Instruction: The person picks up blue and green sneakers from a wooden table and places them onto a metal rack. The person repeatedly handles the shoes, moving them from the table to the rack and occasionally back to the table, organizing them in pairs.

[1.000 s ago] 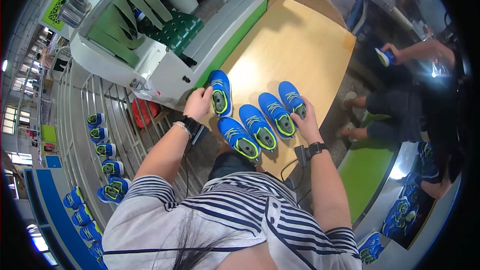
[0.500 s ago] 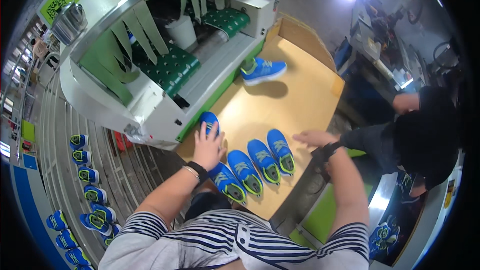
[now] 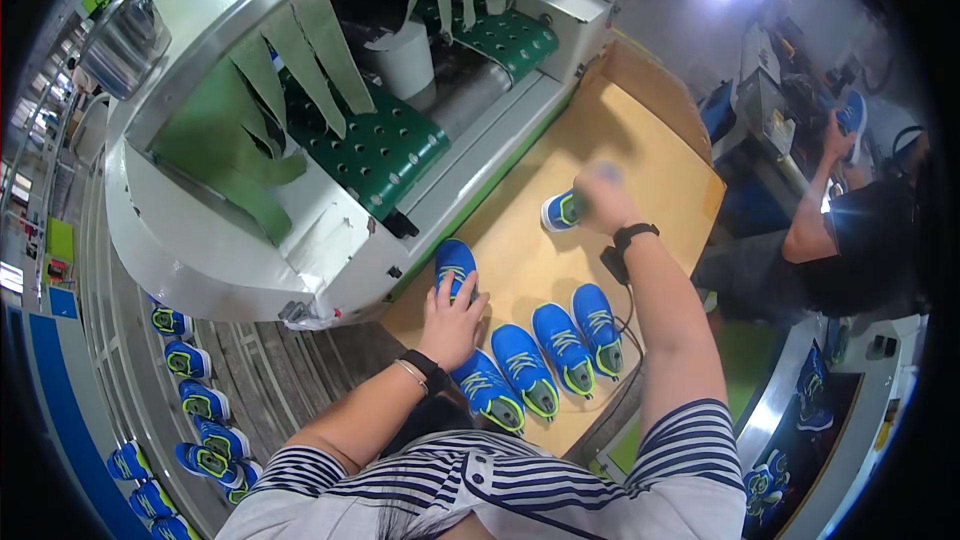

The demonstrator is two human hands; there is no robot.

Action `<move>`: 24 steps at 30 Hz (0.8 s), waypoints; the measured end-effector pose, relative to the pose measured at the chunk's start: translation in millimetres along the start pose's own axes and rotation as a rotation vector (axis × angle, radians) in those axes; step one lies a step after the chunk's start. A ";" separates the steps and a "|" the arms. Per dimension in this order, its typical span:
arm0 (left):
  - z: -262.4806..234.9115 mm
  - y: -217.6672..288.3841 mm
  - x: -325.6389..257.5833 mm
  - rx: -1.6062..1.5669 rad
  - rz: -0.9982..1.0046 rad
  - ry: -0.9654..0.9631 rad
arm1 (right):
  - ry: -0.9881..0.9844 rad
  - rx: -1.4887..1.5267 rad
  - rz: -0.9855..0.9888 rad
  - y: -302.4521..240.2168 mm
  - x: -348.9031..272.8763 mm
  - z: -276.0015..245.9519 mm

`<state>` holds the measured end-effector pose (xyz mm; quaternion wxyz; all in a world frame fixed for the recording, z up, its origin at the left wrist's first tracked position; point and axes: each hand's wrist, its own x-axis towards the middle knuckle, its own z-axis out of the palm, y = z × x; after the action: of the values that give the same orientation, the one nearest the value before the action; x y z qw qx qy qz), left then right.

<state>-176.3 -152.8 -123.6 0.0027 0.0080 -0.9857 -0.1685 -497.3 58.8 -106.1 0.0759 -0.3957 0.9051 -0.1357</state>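
On the tan tabletop (image 3: 520, 285), my left hand (image 3: 456, 326) curls its fingers over the near end of a blue sneaker (image 3: 455, 260) lying beside the machine's edge. Farther out, my right hand (image 3: 605, 202) is around another blue sneaker (image 3: 562, 210); its fingers are smeared by motion and cover much of the shoe. That shoe's white sole and lime-lined collar show to the left of the hand. Between my forearms, several blue sneakers (image 3: 565, 348) with lime trim stand in a slanted row, their collars toward me.
A white machine with a green perforated belt (image 3: 370, 150) and hanging green strips (image 3: 310, 65) borders the table's left. A cardboard edge (image 3: 660, 90) rises at the far end. Racks with more sneakers (image 3: 203, 400) stand at left. A co-worker (image 3: 850, 240) at right holds a blue shoe.
My right hand has moved forward from the table's right side onto the far sneaker, which was apart from it and is now turned. My left hand stays on its sneaker. The co-worker's arm has risen.
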 end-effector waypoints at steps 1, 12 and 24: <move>0.3 0.8 0.1 -0.004 0.002 0.007 | 0.001 -0.020 -0.064 -3.3 -15.4 -6.6; 1.4 -0.9 -0.7 0.036 -0.033 0.012 | -0.220 -0.227 -0.168 13.2 -210.4 -80.3; 9.2 -17.4 4.6 0.112 -0.014 -0.065 | 0.430 0.379 0.710 -21.3 -251.0 38.5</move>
<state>-180.8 -166.3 -138.1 -0.0310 0.0096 -0.9930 -0.1132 -303.6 222.8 -128.7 -0.0009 -0.0028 0.9391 -0.3436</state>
